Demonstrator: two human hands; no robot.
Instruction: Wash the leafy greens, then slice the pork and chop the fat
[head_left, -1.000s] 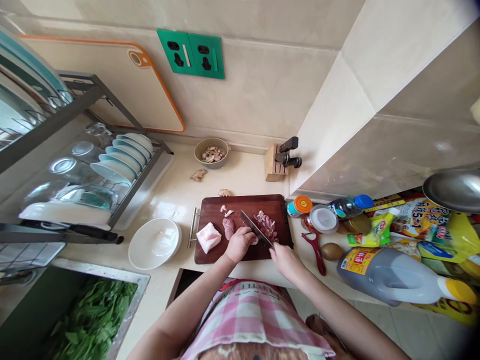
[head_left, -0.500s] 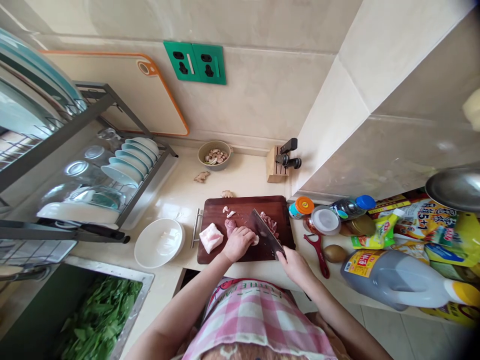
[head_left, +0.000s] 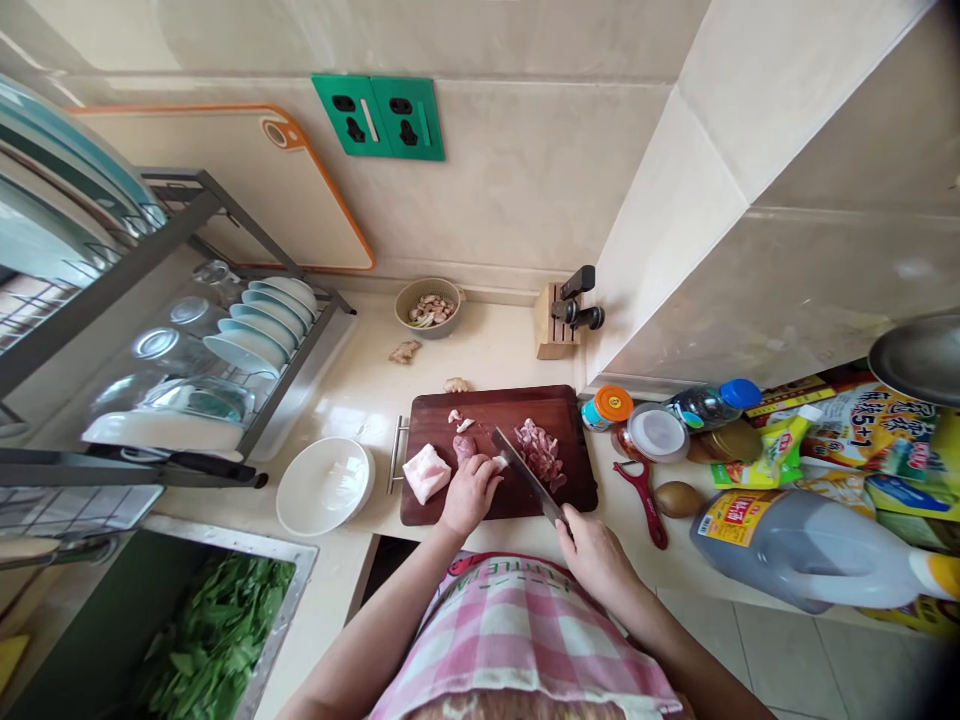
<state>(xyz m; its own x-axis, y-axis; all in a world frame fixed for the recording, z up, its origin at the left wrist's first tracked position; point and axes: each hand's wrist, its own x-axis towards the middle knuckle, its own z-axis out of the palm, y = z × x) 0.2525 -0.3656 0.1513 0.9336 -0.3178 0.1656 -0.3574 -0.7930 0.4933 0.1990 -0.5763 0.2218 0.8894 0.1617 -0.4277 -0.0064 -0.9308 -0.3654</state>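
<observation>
On a dark wooden cutting board (head_left: pixel 427 415), my left hand (head_left: pixel 471 492) presses with bent fingers on a piece of meat (head_left: pixel 464 446). My right hand (head_left: pixel 592 545) is wrapped round the handle of a kitchen knife (head_left: pixel 529 478), whose blade lies slanted just right of my left fingertips. Cut meat pieces (head_left: pixel 541 452) are heaped to the right of the blade. A white, fatty slab (head_left: pixel 427 473) rests at the board's left side, and small scraps (head_left: pixel 456 416) lie near the back edge.
Left of the board is a white bowl (head_left: pixel 324 487), with leafy greens (head_left: pixel 221 630) in the sink. Behind stand a bowl of sliced mushrooms (head_left: pixel 430 309), ginger (head_left: pixel 405 352) and a knife block (head_left: pixel 553 325). Jars, a red peeler (head_left: pixel 645 505) and a large jug (head_left: pixel 817 545) are on the right.
The knife has shifted left, from beside the cut pieces to close against my left fingers, uncovering more of the heap. The view has shifted slightly.
</observation>
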